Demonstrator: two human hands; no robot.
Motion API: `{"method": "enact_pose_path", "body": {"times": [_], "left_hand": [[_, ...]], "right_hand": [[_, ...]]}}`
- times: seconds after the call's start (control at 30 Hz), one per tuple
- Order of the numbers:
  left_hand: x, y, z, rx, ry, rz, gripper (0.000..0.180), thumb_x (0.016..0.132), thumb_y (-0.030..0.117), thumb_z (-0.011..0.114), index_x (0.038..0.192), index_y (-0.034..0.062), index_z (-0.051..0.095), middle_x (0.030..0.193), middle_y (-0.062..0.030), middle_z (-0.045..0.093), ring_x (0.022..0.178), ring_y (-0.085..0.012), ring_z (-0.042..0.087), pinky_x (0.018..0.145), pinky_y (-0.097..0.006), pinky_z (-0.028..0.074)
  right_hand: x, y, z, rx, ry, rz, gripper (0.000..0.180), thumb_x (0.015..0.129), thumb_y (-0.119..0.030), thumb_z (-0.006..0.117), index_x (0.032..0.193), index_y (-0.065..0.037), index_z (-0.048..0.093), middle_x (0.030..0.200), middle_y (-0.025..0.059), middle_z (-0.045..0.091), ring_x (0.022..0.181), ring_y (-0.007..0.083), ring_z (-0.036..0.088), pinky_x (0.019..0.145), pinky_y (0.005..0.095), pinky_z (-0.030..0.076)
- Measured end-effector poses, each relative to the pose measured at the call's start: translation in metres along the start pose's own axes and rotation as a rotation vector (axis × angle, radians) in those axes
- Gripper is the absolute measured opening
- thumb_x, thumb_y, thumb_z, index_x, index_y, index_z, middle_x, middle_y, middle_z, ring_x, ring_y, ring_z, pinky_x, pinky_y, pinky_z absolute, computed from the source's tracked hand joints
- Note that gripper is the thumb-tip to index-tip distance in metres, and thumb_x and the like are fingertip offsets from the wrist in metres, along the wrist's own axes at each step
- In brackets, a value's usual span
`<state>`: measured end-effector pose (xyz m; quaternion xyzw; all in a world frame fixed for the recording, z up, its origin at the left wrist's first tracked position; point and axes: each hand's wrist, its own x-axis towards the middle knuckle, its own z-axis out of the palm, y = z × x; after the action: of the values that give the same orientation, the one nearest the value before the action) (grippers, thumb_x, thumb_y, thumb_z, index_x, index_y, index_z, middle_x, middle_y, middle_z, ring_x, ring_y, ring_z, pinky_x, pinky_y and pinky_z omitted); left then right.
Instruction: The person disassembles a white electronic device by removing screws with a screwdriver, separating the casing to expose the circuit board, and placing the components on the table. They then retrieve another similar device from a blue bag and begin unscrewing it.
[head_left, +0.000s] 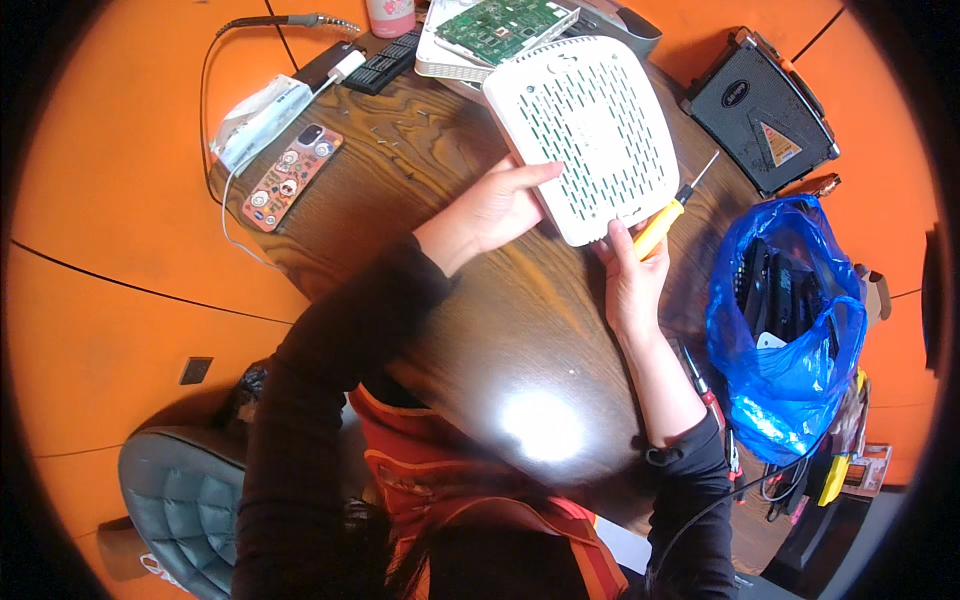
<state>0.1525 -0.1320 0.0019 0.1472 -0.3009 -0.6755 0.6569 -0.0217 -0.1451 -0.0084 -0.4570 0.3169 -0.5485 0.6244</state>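
The white slotted case (585,135) is held up over the table (490,320), on the far side of both hands, its long axis running roughly far to near. Its left edge is gripped by the left hand (505,205); its near edge is pinched by the right hand (632,270), where a yellow screwdriver (657,229) is also held, tip pointed far right, off the case. The case's downward face is hidden; how the fingers are placed beneath cannot be told.
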Motion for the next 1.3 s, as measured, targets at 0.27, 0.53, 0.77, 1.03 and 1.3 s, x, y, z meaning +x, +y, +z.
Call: {"method": "enact_pose_path", "body": {"times": [0.27,0.53,0.77,1.03,1.3], "left_hand": [[-0.004,0.042,-0.028,-0.312,-0.298,-0.144,0.093,0.079,0.073,0.022,0.14,0.0046,0.012,0.143,-0.0181,0.019,0.131,-0.0379,0.02,0.103,-0.059,0.016],[-0.003,0.039,-0.018,0.305,0.051,-0.155,0.064,0.077,0.012,0.062,0.129,-0.0026,0.03,0.12,-0.0158,0.048,0.111,-0.0237,0.05,0.091,-0.035,0.045],[0.001,0.029,-0.019,0.288,0.089,-0.084,0.057,0.074,0.005,0.063,0.125,-0.0023,0.037,0.117,-0.0136,0.051,0.107,-0.0207,0.051,0.09,-0.032,0.044],[-0.006,0.029,-0.023,0.352,0.25,-0.125,0.046,0.074,-0.001,0.062,0.117,0.0021,0.046,0.111,-0.0098,0.055,0.104,-0.0185,0.053,0.09,-0.032,0.044],[-0.009,0.029,-0.015,0.347,0.296,-0.103,0.053,0.076,-0.005,0.057,0.125,0.0013,0.038,0.117,-0.0119,0.052,0.108,-0.0222,0.051,0.093,-0.035,0.042]], "right_hand": [[0.011,-0.018,-0.031,-0.141,-0.079,-0.136,0.032,0.079,-0.001,0.063,0.1,-0.008,0.04,0.089,-0.0002,0.045,0.082,0.0074,0.045,0.071,0.0209,0.038],[0.036,-0.026,-0.048,-0.21,-0.048,-0.067,0.021,0.085,-0.007,0.059,0.097,-0.008,0.042,0.084,0.0005,0.049,0.071,0.0053,0.048,0.063,0.0186,0.04],[0.02,-0.047,-0.062,-0.775,-0.09,-0.254,0.023,0.092,-0.01,0.044,0.113,0.0,0.047,0.089,0.0057,0.053,0.078,0.0118,0.051,0.071,0.0226,0.041],[-0.004,-0.057,-0.08,-0.816,-0.166,-0.351,0.039,0.081,0.002,0.057,0.118,0.005,0.043,0.106,0.0148,0.055,0.078,0.0123,0.054,0.069,0.0234,0.043],[-0.012,-0.08,-0.088,-1.079,-0.132,-0.411,0.03,0.074,0.001,0.068,0.098,0.004,0.05,0.081,0.0134,0.06,0.074,0.0169,0.061,0.067,0.0231,0.047]]}}
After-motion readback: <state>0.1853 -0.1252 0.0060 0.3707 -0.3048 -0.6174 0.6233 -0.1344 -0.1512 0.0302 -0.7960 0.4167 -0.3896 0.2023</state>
